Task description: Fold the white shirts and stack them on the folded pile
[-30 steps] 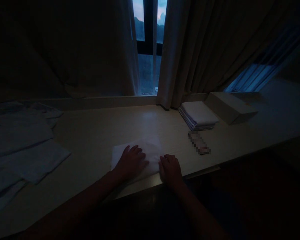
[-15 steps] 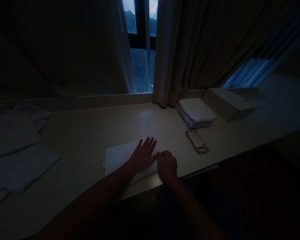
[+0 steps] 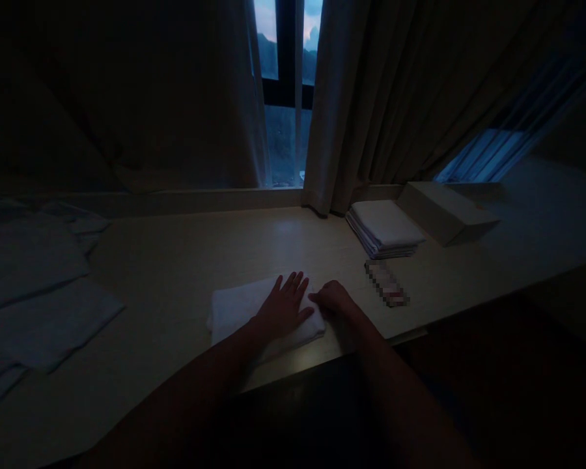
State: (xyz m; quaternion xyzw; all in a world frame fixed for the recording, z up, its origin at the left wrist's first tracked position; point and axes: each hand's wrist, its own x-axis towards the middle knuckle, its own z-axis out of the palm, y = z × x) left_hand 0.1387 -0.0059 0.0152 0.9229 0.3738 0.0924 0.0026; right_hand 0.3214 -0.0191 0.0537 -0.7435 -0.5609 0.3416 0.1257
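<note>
A folded white cloth (image 3: 234,309) lies near the front edge of a pale wooden table (image 3: 185,254). My left hand (image 3: 283,306) rests flat on its right half, fingers stretched out and together. My right hand (image 3: 333,298) sits at the cloth's right edge with its fingers curled, touching the cloth's corner; the dim light hides whether it pinches the fabric.
A stack of folded white cloths (image 3: 385,228) and a pale box (image 3: 444,212) sit at the back right. A small blurred object (image 3: 387,284) lies before the stack. Loose white cloths (image 3: 34,286) spread over the left. Curtains (image 3: 371,98) hang behind, with a window gap (image 3: 287,91).
My right hand moved up from the table's front edge to the cloth's right edge. My left hand slid right along the cloth and flattened.
</note>
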